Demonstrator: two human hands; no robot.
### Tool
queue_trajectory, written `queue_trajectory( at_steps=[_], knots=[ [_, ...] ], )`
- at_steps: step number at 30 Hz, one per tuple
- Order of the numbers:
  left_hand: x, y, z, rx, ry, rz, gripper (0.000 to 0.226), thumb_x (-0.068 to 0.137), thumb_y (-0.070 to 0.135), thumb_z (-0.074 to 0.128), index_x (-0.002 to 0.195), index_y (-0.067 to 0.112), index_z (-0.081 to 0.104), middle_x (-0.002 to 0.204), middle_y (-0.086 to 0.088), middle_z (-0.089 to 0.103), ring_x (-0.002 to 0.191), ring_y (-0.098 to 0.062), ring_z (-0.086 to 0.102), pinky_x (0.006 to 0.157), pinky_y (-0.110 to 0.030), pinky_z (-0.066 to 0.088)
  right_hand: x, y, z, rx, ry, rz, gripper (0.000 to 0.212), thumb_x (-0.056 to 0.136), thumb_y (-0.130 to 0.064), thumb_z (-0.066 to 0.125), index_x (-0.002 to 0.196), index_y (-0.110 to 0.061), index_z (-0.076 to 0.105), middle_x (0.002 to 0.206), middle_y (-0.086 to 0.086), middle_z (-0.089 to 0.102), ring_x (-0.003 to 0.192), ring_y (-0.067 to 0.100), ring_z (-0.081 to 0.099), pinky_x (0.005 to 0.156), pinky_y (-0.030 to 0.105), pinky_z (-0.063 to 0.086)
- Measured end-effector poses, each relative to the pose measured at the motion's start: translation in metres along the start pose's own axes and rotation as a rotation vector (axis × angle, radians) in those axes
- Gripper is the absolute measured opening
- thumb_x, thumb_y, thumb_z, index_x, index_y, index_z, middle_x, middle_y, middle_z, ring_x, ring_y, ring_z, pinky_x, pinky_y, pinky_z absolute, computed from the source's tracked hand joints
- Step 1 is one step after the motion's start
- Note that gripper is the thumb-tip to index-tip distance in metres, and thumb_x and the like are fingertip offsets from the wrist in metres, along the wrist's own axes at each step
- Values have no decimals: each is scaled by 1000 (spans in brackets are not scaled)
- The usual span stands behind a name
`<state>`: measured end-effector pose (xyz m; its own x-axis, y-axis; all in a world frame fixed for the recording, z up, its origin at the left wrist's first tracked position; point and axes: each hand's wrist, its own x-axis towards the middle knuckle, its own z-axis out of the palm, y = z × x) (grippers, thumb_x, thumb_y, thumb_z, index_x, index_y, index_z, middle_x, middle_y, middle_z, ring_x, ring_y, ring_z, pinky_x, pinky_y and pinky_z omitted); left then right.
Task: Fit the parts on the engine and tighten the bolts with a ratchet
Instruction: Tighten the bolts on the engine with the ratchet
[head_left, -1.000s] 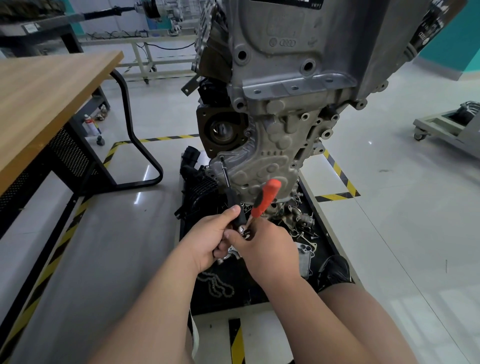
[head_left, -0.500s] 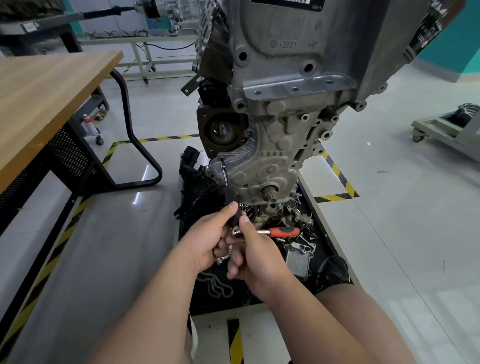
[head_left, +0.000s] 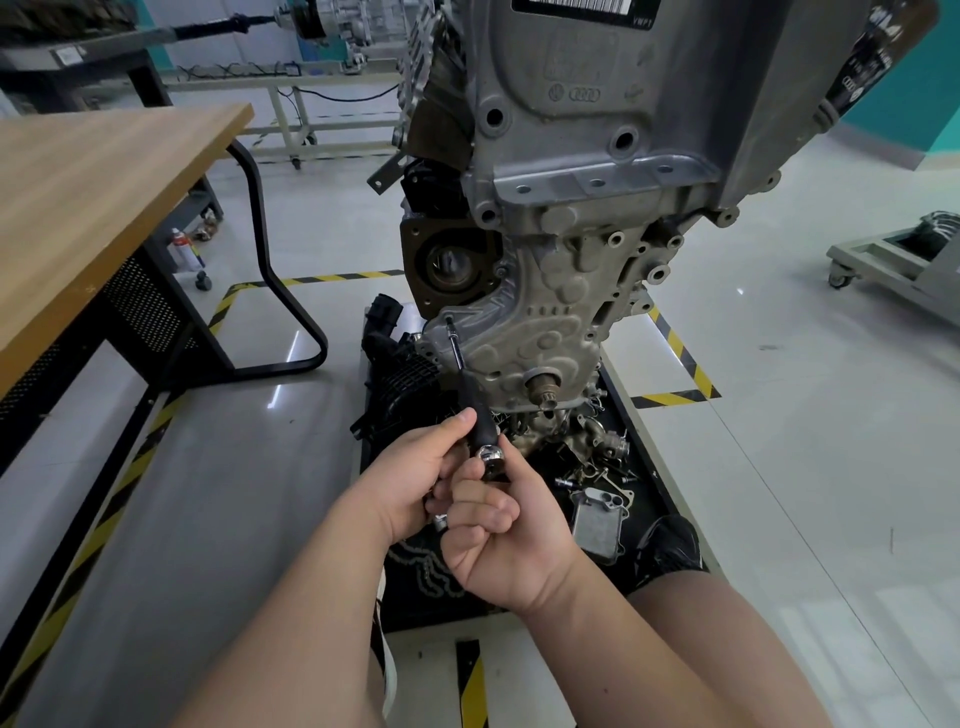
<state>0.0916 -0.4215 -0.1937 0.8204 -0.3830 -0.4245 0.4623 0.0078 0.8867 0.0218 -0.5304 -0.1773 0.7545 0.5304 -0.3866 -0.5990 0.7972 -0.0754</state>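
Observation:
The grey engine (head_left: 587, 218) hangs upright over a black tray. A thin black extension bar (head_left: 460, 366) runs from a bolt on the lower left of the engine's timing cover (head_left: 540, 332) down to the chrome ratchet head (head_left: 491, 456). My left hand (head_left: 415, 473) pinches the thick lower end of the bar between thumb and fingers. My right hand (head_left: 498, 540) is curled round the ratchet just below its head; the orange handle is hidden inside the fist.
The black tray (head_left: 670, 499) below the engine holds several loose metal parts and a flat silver cooler (head_left: 600, 522). A wooden table (head_left: 88, 208) with a black frame stands at the left. A wheeled cart (head_left: 893, 262) sits at the right. Yellow-black tape marks the floor.
The orange ratchet handle swung from pointing up, over to the right, and down into my right fist, where it is now out of sight. My left hand stayed on the bar.

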Motion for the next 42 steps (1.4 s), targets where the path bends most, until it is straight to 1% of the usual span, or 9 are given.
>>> queue_trajectory(
  at_steps=[4,10,14,17,21,26,29,33,42],
  knots=[
    [0,0,1,-46,-49,-7,50,67,55,62,36,22,39,41,5,43,32,-5,31,32,-17,24,-1,-2,2,-96,66,-35,59,88,-65,46,58,-15,59,32,-7,31,27,6,34,36,17,37],
    [3,-2,5,-86,-40,-37,48,69,48,65,39,21,40,41,-1,37,30,-8,30,32,-16,19,2,-2,-4,-580,393,-322,64,96,-60,41,57,-13,62,38,-1,40,33,15,38,42,23,39],
    [6,-3,6,-115,-23,-3,43,68,46,68,39,21,49,40,5,32,33,-7,29,33,-16,19,-1,-6,-9,-1085,561,-552,52,97,-52,43,64,-17,63,39,-5,51,35,15,48,41,23,43],
    [6,-3,5,-104,-19,-3,40,65,48,70,43,21,50,40,6,34,33,-7,32,33,-16,21,-3,-9,-11,-1540,670,-689,46,85,-63,48,75,-21,64,53,-9,58,51,8,56,54,30,48],
    [4,-3,2,-106,17,-8,46,57,48,75,66,13,46,41,3,41,32,-7,33,32,-16,22,-3,-15,-9,-1962,791,-738,48,80,-72,47,77,-24,51,66,-8,57,62,11,55,53,29,41],
    [7,-6,1,-134,2,12,56,53,51,79,82,10,54,43,5,38,32,-6,32,32,-16,23,-4,-12,-7,-2040,865,-814,42,81,-69,53,83,-28,45,68,-8,60,67,16,59,52,29,34],
    [9,-7,1,-134,-20,44,35,54,52,78,60,19,66,44,5,40,32,-5,32,32,-15,23,-5,-13,-6,-2036,871,-819,39,82,-67,56,87,-32,41,72,-9,62,72,16,62,56,29,35],
    [10,-6,3,-103,-33,54,33,57,53,75,49,22,65,43,6,46,31,-4,32,32,-14,21,-5,-14,-7,-2022,877,-806,38,82,-65,56,89,-31,41,75,-10,62,75,16,62,57,30,36],
    [7,-3,4,-139,1,-23,62,49,53,78,89,10,59,42,6,38,33,-6,32,33,-16,23,-3,-12,-9,-1943,810,-750,44,88,-64,46,91,-21,51,78,-4,64,79,21,63,66,34,48]
  ],
)
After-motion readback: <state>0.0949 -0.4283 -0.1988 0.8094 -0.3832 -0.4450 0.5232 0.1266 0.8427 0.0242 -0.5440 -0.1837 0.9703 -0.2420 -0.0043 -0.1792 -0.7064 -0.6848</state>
